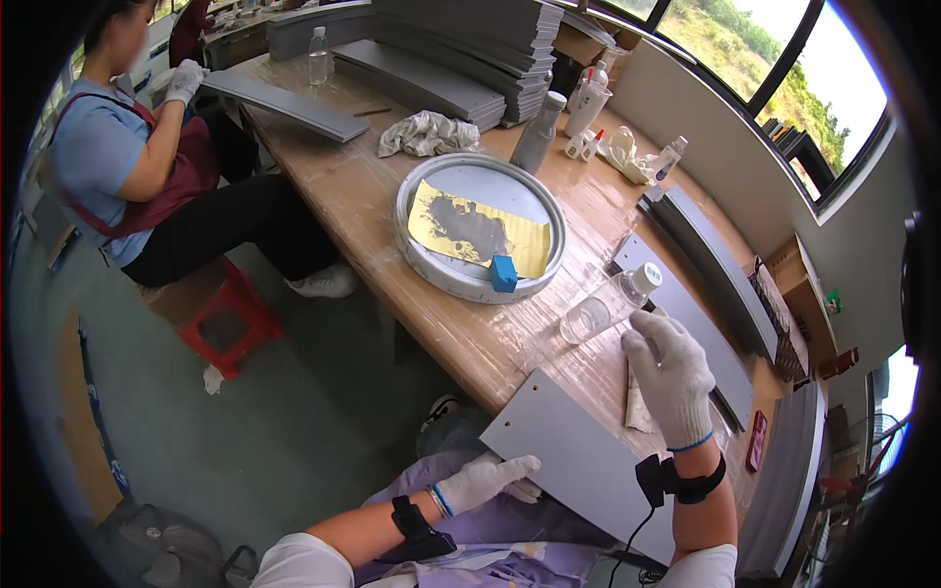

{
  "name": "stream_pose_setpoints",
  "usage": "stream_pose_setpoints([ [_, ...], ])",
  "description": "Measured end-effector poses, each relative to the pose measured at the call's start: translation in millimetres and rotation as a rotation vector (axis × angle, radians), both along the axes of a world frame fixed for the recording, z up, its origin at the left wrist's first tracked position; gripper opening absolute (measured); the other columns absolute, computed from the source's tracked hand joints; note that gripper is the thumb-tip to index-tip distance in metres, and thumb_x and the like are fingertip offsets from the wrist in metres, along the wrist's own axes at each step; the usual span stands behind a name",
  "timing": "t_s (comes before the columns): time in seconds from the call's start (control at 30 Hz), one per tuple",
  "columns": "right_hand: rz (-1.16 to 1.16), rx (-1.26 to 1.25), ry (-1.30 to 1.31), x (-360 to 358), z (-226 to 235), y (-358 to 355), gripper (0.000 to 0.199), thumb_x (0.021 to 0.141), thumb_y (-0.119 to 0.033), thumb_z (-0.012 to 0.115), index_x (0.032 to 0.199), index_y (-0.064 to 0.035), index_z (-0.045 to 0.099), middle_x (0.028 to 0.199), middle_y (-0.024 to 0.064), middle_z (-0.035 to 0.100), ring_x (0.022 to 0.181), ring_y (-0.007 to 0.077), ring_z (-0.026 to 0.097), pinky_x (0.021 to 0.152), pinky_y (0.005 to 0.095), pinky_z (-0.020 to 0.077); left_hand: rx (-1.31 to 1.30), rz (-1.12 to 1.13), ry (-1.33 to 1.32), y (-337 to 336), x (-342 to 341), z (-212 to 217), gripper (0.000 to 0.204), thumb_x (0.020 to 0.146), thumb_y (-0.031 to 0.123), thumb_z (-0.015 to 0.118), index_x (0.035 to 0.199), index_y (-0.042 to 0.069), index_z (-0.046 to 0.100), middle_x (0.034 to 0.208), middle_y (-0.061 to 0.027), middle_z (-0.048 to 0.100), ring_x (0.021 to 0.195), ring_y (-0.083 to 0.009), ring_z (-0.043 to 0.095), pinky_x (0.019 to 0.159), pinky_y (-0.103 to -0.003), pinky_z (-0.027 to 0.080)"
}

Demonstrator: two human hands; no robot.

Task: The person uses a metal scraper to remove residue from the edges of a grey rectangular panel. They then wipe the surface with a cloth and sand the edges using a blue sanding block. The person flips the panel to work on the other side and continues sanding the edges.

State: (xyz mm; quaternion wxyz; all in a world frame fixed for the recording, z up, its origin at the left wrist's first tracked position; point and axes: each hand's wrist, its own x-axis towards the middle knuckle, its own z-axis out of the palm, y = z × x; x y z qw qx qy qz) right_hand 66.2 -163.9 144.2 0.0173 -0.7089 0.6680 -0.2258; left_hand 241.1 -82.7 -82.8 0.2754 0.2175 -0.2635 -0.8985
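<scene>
My left hand [487,481], in a white knit glove, grips the near edge of a flat grey panel [578,441], thumb on top and fingers at its side. The panel lies slanted over the table's edge by my lap, with small holes at its far end. My gloved right hand [672,377] is raised above the panel's right side, fingers loosely bent and nothing visible in them. Just beyond those fingers stands a clear bottle [598,312] with a white cap; whether they touch it I cannot tell.
A round grey lid [404,220] carries a yellow, grey-smeared sheet [530,240] and a blue block [503,273]. Beyond are a crumpled cloth [428,134], a grey bottle [538,132] and stacked grey panels [461,44]. A co-worker [147,162] sits left, holding another panel [284,103].
</scene>
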Motion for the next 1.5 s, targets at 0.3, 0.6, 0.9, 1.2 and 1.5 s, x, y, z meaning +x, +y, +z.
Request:
stream_pose_setpoints([
  [0.3,-0.072,0.261,0.169,110.4,-59.0,-113.6,0.059,0.087,-0.051,0.065,0.112,0.0026,0.061,0.102,0.0224,0.069,0.097,0.0374,0.068,0.082,0.0467,0.0533,0.036,0.025,0.118,1.2,-8.1,-14.9,0.042,0.1,0.025,0.059,0.125,-0.007,0.05,0.111,-0.0176,0.066,0.094,-0.0246,0.07,0.082,-0.039,0.061],
  [0.6,0.298,0.561,-0.935,69.9,-70.9,-103.9,0.048,0.092,-0.023,0.067,0.131,0.0018,0.054,0.114,0.0179,0.066,0.098,0.0251,0.068,0.084,0.0384,0.0567,0.08,-0.009,0.076,-8.7,-7.0,2.6,0.045,0.098,0.032,0.063,0.12,-0.006,0.055,0.107,-0.0151,0.064,0.091,-0.0221,0.069,0.081,-0.035,0.061],
  [0.9,0.155,0.505,-0.895,40.4,-28.9,-39.3,0.043,0.086,-0.002,0.064,0.129,-0.0007,0.06,0.115,0.0094,0.063,0.103,0.0175,0.062,0.088,0.0324,0.0549,-0.134,0.01,0.026,-11.4,-7.7,-7.5,0.057,0.098,0.044,0.06,0.119,-0.009,0.055,0.104,-0.0165,0.064,0.089,-0.0236,0.069,0.077,-0.035,0.062],
  [1.2,0.504,0.576,-0.006,61.5,-45.3,-11.7,0.055,0.08,0.0,0.07,0.133,-0.0046,0.057,0.119,0.0147,0.063,0.108,0.0259,0.063,0.093,0.0339,0.0497,-0.272,0.079,-0.031,-1.4,2.8,-7.9,0.053,0.099,0.044,0.059,0.118,-0.005,0.056,0.101,-0.0128,0.066,0.084,-0.0169,0.069,0.076,-0.031,0.059],
  [1.5,0.979,0.722,0.199,113.8,-68.4,-37.5,0.059,0.076,0.004,0.065,0.134,-0.0073,0.058,0.11,0.0157,0.061,0.1,0.0337,0.061,0.088,0.0413,0.0492,-0.303,0.161,-0.004,2.4,-6.5,-17.8,0.06,0.097,0.054,0.057,0.109,-0.005,0.058,0.082,-0.0106,0.065,0.074,-0.0158,0.067,0.069,-0.029,0.057],
])
